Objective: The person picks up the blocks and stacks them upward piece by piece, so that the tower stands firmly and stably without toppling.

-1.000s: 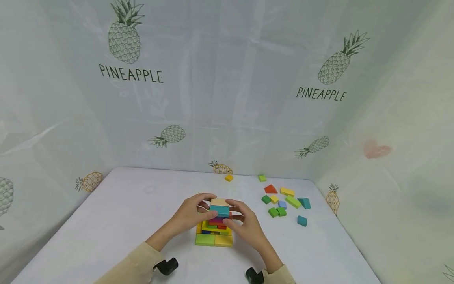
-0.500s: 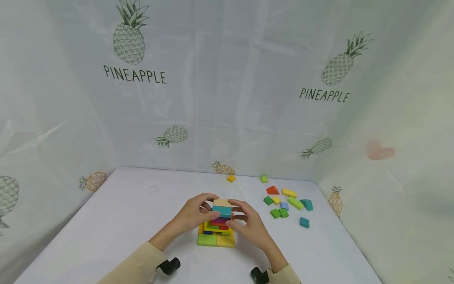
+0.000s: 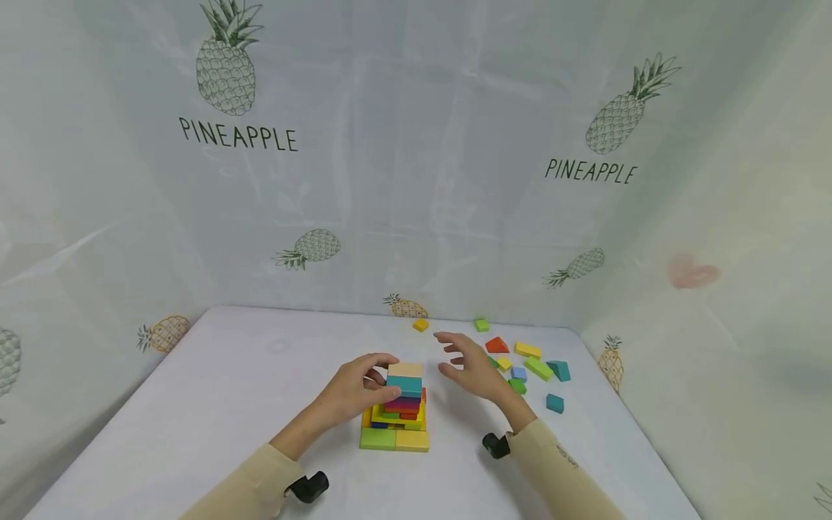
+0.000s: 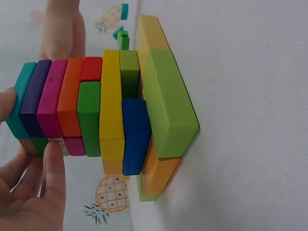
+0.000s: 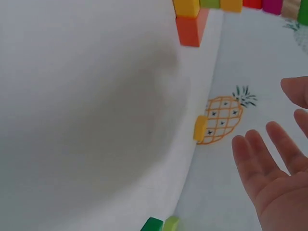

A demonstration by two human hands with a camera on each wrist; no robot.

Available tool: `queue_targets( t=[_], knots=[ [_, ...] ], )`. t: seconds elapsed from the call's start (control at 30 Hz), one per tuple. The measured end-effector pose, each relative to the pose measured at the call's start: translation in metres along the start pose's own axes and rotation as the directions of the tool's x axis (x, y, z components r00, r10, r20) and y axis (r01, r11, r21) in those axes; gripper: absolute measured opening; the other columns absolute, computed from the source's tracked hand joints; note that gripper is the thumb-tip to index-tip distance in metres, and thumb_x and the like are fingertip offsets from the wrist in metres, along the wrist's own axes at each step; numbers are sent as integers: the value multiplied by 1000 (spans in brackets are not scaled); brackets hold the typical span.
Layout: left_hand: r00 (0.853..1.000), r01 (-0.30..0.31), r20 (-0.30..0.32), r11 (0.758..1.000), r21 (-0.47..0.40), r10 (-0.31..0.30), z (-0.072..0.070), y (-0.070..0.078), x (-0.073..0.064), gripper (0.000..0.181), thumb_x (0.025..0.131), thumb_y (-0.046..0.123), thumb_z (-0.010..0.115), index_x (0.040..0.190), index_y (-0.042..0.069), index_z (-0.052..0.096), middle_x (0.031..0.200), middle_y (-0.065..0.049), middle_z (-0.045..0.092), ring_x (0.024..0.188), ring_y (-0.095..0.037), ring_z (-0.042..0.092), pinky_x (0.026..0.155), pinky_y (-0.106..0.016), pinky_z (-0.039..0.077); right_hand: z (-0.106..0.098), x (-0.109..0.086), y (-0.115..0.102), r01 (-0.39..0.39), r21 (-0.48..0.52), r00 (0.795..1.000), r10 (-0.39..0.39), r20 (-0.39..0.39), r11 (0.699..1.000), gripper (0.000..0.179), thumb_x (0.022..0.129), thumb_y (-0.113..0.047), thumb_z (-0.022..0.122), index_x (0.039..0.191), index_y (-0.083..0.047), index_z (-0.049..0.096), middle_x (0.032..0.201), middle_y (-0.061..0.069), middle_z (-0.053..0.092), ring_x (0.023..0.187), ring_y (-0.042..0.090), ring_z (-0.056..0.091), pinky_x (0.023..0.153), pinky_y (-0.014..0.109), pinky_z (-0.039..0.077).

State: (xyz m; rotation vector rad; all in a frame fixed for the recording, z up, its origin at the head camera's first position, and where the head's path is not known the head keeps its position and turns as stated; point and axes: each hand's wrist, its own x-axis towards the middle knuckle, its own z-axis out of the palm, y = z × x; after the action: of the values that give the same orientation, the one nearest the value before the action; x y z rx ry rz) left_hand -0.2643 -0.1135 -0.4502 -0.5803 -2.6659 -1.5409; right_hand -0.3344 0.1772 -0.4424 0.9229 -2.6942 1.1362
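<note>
A stepped tower of coloured blocks (image 3: 404, 406) stands on the white table, wide at its base and narrow above. At its top are a teal block (image 3: 404, 386) and a pale wooden piece (image 3: 404, 369). My left hand (image 3: 357, 386) holds the tower's upper left side, thumb at the teal block's front and fingers along the side. The left wrist view shows these fingers (image 4: 54, 180) right at the upper layers. To the tower's right, my right hand (image 3: 477, 367) hovers apart from it, fingers loosely spread and holding nothing; the right wrist view shows its bare fingers (image 5: 284, 159).
Several loose blocks lie at the back right, among them a red triangular block (image 3: 497, 345), a yellow block (image 3: 527, 349) and a teal block (image 3: 555, 403). A small yellow block (image 3: 420, 326) lies near the back edge, before a pineapple-printed curtain (image 3: 416, 180).
My right hand has let go of the tower's right side and moved away to the right and back. My left hand stays at the tower's top, and the tower stands as before.
</note>
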Motion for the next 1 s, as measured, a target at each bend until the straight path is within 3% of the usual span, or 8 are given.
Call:
queue_targets(
  t=[0.17, 0.4, 0.67, 1.0],
  knots=[
    [1000, -1, -2, 1000, 1, 1, -4, 1, -1, 55, 93, 43, 82, 142, 23, 64, 134, 1, 65, 101, -15, 65, 94, -34, 59, 3, 35, 13, 4, -53, 998, -1, 56, 999, 62, 100, -6, 73, 156, -5, 48, 152, 18, 55, 130, 41, 60, 104, 55, 56],
    [999, -30, 15, 1000, 6, 30, -5, 4, -2, 55, 95, 41, 81, 144, 20, 63, 137, 0, 64, 102, -14, 65, 95, -31, 58, 12, 71, 33, -76, -136, 992, 89, 94, 988, 60, 100, -9, 73, 156, -6, 51, 151, 19, 54, 129, 42, 60, 105, 55, 55],
    [999, -41, 23, 999, 3, 41, -5, 3, -1, 56, 96, 42, 80, 144, 20, 63, 137, 0, 64, 101, -13, 65, 94, -30, 58, 17, 92, 48, -139, -184, 980, 161, 113, 973, 61, 97, -13, 75, 154, -9, 54, 152, 20, 53, 129, 41, 58, 108, 56, 52],
    [999, -43, 32, 999, -1, 43, -6, 2, -4, 57, 96, 41, 80, 145, 19, 62, 136, 1, 64, 102, -13, 64, 93, -29, 57, 20, 109, 55, -75, -263, 978, 123, 169, 962, 63, 95, -12, 75, 154, -5, 54, 156, 22, 49, 142, 42, 50, 118, 60, 42]
  ],
)
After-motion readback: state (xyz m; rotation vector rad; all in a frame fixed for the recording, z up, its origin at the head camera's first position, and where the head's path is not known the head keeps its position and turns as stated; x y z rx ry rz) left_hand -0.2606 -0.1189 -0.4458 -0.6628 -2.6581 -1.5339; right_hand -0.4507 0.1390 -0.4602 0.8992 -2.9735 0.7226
